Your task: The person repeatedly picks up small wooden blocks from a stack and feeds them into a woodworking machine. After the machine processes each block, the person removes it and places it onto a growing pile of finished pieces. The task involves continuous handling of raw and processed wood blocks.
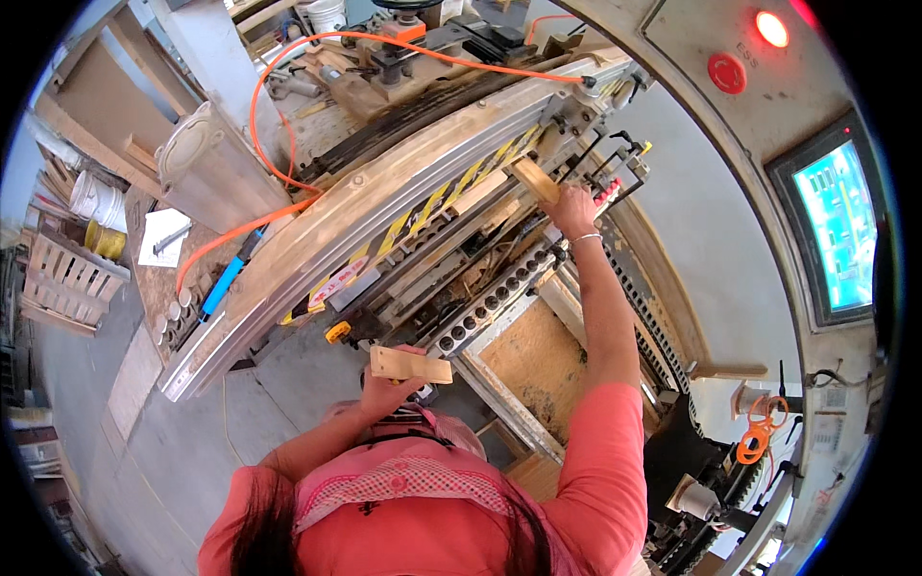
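Observation:
Close to my body, my left hand (382, 392) is closed around a short, pale wooden block (411, 366), which has small dark marks near its left end. My right arm stretches far forward over the machine. At its end my right hand (572, 211) grips another wooden piece (535, 180), longer and tilted, near the machine's clamps. Beside the right fingers are a red-tipped part (607, 194) and black clamp handles (624, 149). The fingertips under each piece are partly hidden.
A long metal rail (384, 182) with yellow-black tape crosses ahead of me. A row of black round holes (490, 303) runs below it. An orange hose (252, 115) loops over the rail. At right stand a lit screen (834, 230) and a red stop button (727, 73). Orange scissors (762, 429) hang below.

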### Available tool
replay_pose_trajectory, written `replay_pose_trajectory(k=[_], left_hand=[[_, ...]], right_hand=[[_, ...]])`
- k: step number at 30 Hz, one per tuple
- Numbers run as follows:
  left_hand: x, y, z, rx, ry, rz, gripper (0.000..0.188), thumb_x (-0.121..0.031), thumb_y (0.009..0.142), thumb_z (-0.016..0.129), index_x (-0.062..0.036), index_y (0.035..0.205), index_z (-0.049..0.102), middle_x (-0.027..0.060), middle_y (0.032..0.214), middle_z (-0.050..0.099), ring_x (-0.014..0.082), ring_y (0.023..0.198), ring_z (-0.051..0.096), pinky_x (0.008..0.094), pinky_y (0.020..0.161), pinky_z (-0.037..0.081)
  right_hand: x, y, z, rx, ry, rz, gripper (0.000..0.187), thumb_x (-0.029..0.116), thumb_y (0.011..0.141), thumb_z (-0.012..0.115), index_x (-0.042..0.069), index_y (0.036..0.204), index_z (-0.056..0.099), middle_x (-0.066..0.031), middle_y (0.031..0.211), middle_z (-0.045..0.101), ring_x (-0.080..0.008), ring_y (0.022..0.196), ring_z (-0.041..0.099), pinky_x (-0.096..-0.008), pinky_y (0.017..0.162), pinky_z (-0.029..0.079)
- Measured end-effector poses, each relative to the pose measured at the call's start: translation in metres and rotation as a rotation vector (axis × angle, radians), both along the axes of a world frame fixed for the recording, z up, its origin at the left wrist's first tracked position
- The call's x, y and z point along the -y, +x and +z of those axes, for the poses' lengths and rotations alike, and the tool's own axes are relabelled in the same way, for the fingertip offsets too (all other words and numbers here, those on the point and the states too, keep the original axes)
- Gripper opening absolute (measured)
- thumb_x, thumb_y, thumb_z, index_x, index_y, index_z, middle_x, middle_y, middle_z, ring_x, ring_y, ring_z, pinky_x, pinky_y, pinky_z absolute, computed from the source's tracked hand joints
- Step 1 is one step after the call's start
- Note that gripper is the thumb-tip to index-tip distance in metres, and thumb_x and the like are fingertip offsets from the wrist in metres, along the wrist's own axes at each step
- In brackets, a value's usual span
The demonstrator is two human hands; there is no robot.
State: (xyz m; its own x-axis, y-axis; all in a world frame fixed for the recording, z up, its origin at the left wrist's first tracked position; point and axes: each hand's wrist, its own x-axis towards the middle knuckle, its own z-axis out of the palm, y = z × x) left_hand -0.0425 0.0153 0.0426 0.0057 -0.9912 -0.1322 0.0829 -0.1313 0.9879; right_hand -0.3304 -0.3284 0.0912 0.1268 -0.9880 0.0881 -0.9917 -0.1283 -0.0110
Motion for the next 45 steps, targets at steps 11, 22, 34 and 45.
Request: replay_pose_trajectory(k=[11, 22, 34, 45], left_hand=[[-0.001, 0.000, -0.008, -0.093, 0.027, -0.051, 0.042, 0.004, 0.071, 0.073, -0.0014, 0.109, 0.058, 0.0052, 0.107, 0.062, 0.0106, 0.095, 0.059, 0.0258, 0.082, 0.049], [-0.003, -0.002, -0.008, -0.085, 0.003, -0.031, 0.049, 0.007, 0.071, 0.072, -0.0009, 0.115, 0.052, 0.0091, 0.112, 0.061, 0.0152, 0.102, 0.059, 0.0297, 0.087, 0.049], [-0.004, -0.002, -0.011, -0.068, -0.008, -0.001, 0.050, 0.007, 0.071, 0.071, -0.0003, 0.115, 0.051, 0.0100, 0.115, 0.060, 0.0149, 0.103, 0.058, 0.0299, 0.087, 0.049], [-0.004, -0.004, -0.009, -0.100, 0.017, -0.017, 0.051, 0.008, 0.071, 0.070, 0.0006, 0.117, 0.050, 0.0109, 0.116, 0.058, 0.0157, 0.105, 0.057, 0.0305, 0.087, 0.049]], right_hand=[[0.000, 0.005, 0.002, -0.060, 0.037, -0.036, 0.047, 0.046, 0.074, 0.066, 0.003, 0.093, 0.064, -0.0141, 0.090, 0.066, -0.0298, 0.097, 0.059, -0.0399, 0.078, 0.050], [0.010, 0.018, 0.007, -0.069, 0.076, -0.027, 0.042, 0.044, 0.075, 0.067, 0.005, 0.089, 0.067, -0.0135, 0.088, 0.067, -0.0283, 0.091, 0.063, -0.0399, 0.076, 0.051], [0.009, 0.016, 0.006, -0.017, 0.099, 0.029, 0.043, 0.042, 0.079, 0.063, 0.001, 0.093, 0.062, -0.0153, 0.095, 0.066, -0.0296, 0.094, 0.062, -0.0396, 0.078, 0.051], [0.012, 0.012, 0.000, -0.049, 0.097, 0.057, 0.045, 0.043, 0.080, 0.060, 0.002, 0.097, 0.062, -0.0192, 0.088, 0.067, -0.0335, 0.085, 0.065, -0.0418, 0.075, 0.052]])
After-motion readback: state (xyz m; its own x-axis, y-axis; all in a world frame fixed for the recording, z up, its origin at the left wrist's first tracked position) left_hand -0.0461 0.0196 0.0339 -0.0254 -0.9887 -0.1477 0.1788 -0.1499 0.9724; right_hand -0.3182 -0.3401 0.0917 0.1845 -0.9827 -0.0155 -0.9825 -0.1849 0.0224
